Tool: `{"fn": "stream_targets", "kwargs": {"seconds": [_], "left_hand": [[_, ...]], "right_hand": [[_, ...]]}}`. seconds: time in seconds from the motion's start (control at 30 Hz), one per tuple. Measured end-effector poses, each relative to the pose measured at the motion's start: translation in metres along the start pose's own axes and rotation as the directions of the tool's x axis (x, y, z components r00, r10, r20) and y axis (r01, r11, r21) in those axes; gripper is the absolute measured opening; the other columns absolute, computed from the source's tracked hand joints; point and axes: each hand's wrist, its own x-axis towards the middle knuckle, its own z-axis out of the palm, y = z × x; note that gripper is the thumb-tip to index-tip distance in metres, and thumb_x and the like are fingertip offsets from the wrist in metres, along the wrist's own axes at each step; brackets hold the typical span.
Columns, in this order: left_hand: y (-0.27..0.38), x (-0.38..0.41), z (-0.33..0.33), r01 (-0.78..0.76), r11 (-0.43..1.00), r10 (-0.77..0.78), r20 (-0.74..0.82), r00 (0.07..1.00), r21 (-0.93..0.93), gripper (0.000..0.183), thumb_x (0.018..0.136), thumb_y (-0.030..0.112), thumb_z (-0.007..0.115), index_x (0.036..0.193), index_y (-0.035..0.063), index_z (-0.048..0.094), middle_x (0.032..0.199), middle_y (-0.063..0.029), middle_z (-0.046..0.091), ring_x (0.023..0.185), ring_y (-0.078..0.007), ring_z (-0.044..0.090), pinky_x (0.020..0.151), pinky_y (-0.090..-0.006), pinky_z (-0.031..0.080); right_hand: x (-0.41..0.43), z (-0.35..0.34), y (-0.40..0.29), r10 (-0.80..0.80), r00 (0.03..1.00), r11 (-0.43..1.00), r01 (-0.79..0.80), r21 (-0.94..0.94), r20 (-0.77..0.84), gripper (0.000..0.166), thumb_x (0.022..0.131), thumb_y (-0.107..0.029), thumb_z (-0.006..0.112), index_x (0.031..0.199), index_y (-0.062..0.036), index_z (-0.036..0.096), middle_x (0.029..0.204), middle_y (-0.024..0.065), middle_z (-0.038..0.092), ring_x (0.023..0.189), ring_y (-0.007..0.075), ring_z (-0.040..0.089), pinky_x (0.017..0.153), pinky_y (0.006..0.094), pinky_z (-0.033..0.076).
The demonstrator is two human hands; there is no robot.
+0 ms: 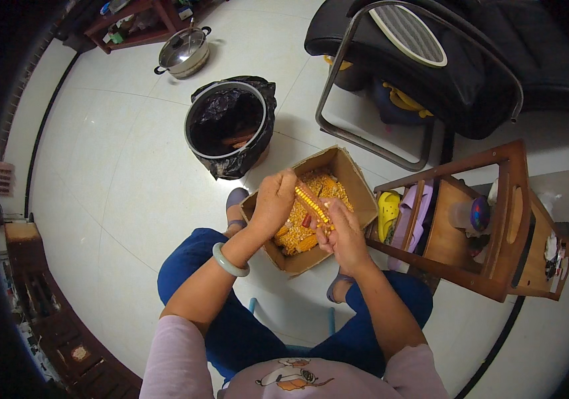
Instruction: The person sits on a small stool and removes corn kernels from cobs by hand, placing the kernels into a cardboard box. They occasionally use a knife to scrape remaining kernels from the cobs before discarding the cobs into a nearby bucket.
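Observation:
An ear of dried corn hangs between my hands, partly stripped, with some yellow rows of kernels still on the reddish cob. My left hand grips its upper end. The fingers of my right hand close around the lower end, where loose kernels show at the fingertips. Below both hands stands an open cardboard box on the floor between my feet. Loose yellow corn kernels cover its bottom, and another corn ear lies among them.
A bin lined with a black bag stands beyond the box, with bare cobs inside. To the right is a wooden shoe rack holding clogs and slippers. A metal-framed chair stands behind it. A lidded pot sits farther off.

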Motion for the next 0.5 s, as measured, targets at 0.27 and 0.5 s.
{"fn": "stream_targets", "kwargs": {"seconds": [0.27, 0.5], "left_hand": [[-0.017, 0.008, -0.002, -0.01, 0.998, 0.009, -0.019, 1.0, -0.07, 0.044, 0.094, 0.028, 0.039, 0.069, -0.0063, 0.047, 0.054, -0.0153, 0.041, 0.053, -0.0177, 0.042, 0.054, -0.038, 0.038], [-0.025, 0.013, -0.001, 0.103, 0.99, -0.108, -0.042, 0.993, -0.092, 0.046, 0.093, 0.03, 0.04, 0.067, -0.0069, 0.05, 0.054, -0.0186, 0.047, 0.051, -0.022, 0.046, 0.055, -0.0404, 0.039]], "right_hand": [[-0.001, -0.005, -0.001, 0.011, 0.996, 0.992, 0.001, 0.129, -0.089, 0.027, 0.098, -0.03, 0.041, 0.111, -0.007, 0.05, 0.077, 0.0027, 0.049, 0.054, 0.0064, 0.04, 0.042, 0.0185, 0.027], [-0.001, -0.003, -0.001, -0.079, 0.997, 0.997, 0.08, 0.006, -0.021, 0.019, 0.096, -0.022, 0.05, 0.11, -0.0086, 0.048, 0.073, 0.0001, 0.048, 0.054, 0.0036, 0.04, 0.043, 0.0178, 0.031]]}}
